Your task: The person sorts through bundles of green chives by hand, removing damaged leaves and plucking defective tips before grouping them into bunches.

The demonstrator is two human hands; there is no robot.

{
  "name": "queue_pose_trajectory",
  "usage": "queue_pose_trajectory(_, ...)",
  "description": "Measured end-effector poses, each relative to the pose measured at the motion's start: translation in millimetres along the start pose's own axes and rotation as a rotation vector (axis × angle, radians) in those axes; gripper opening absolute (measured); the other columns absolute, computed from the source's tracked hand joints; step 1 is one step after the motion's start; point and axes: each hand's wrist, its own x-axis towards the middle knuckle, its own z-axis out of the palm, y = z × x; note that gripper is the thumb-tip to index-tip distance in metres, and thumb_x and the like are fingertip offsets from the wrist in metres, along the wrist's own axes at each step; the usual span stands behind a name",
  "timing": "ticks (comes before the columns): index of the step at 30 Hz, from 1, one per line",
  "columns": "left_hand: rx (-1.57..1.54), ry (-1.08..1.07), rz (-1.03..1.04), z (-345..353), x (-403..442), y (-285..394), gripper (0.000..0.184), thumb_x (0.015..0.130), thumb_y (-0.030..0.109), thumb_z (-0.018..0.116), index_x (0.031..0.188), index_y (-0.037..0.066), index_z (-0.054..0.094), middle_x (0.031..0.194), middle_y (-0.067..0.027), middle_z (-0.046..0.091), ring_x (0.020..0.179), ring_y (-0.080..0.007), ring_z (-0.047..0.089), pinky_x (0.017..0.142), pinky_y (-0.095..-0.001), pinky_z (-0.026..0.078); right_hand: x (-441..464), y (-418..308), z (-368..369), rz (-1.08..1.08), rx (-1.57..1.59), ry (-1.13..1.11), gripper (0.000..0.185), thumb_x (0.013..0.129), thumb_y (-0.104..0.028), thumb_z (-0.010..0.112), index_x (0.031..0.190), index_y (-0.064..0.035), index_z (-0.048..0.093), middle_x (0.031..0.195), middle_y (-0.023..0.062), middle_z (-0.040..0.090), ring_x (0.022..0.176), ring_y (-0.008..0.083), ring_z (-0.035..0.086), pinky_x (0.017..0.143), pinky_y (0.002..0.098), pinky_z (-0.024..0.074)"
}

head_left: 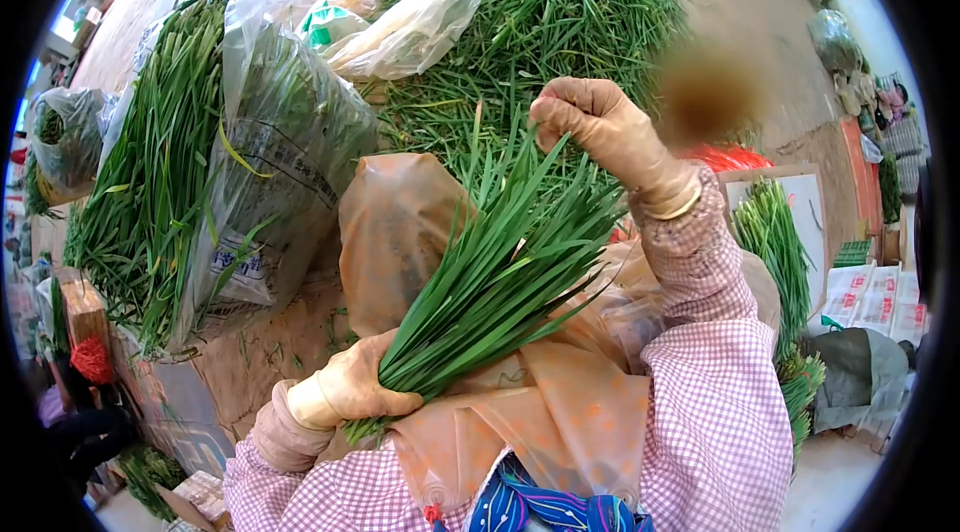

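Note:
My left hand point(360, 379), in a pale glove, is wrapped round the lower end of a bunch of garlic chives point(500, 272). The long flat green leaves fan out to the upper right, across my lap. My right hand point(597, 132), also gloved, is raised above the leaf tips with its fingers pinched together. Whether a leaf is between those fingers is hard to make out. A translucent orange-brown apron point(400, 222) covers my knees beneath the bunch. Beyond it lies a large heap of loose green leaves point(590, 12).
At left stands a clear plastic bag point(290, 142) beside long upright chives point(160, 152). Crumpled white-and-green plastic point(420, 22) rests on the heap. More chives point(775, 242) are at my right, near red netting point(730, 157). A brown blur point(705, 92) covers part of the view.

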Motion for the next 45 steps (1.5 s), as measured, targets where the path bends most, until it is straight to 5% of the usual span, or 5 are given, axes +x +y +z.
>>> queue_pose_trajectory(8,0.031,-0.006,0.005,-0.5,-0.3,6.2,0.06,0.073,0.014,0.073,0.129,0.004,0.053,0.103,-0.0068,0.069,0.095,-0.0124,0.062,0.086,-0.0275,0.048,9.2,15.1,-17.0,-0.218,-0.245,0.607,0.021,0.093,-0.019,0.064,0.082,-0.0013,0.062,0.065,-0.0001,0.058,0.057,0.0093,0.049,0.052,0.0253,0.0421)
queue_pose_trajectory(15,0.059,-0.024,-0.016,-1.6,0.4,8.1,0.063,0.072,0.015,0.072,0.131,0.005,0.052,0.106,-0.0077,0.068,0.097,-0.0135,0.062,0.088,-0.0281,0.048,10.8,-35.6,4.1,-0.175,-0.149,-0.095,0.045,0.094,-0.029,0.062,0.13,-0.0052,0.051,0.098,0.0018,0.06,0.095,0.0122,0.056,0.086,0.0271,0.0465)
queue_pose_trajectory(23,-0.046,-0.041,0.067,-3.0,1.9,-1.7,0.062,0.073,0.009,0.073,0.13,0.0,0.051,0.109,-0.0072,0.067,0.099,-0.012,0.06,0.088,-0.0262,0.047,20.5,-20.0,37.1,-0.49,-0.613,-0.084,0.027,0.092,-0.024,0.064,0.083,0.0019,0.059,0.068,0.0151,0.053,0.06,0.026,0.053,0.056,0.0347,0.0442)
queue_pose_trajectory(30,-0.22,-0.056,0.077,-1.7,2.1,1.2,0.06,0.071,0.003,0.073,0.127,-0.001,0.053,0.11,-0.0037,0.065,0.1,-0.0106,0.057,0.089,-0.0253,0.046,6.7,-24.5,-4.1,-0.362,-0.451,0.543,0.027,0.09,-0.025,0.067,0.098,0.0004,0.067,0.08,0.007,0.068,0.074,0.0154,0.064,0.066,0.0302,0.053)
queue_pose_trajectory(45,-0.319,-0.093,0.026,-1.2,-0.5,10.6,0.058,0.071,0.0,0.072,0.126,-0.001,0.054,0.112,-0.0027,0.063,0.103,-0.0105,0.055,0.092,-0.0259,0.045,-51.3,-9.2,75.5,-0.508,-0.892,0.106,0.024,0.09,-0.028,0.061,0.076,-0.0082,0.058,0.063,0.0116,0.057,0.059,0.0296,0.062,0.053,0.0399,0.0493)
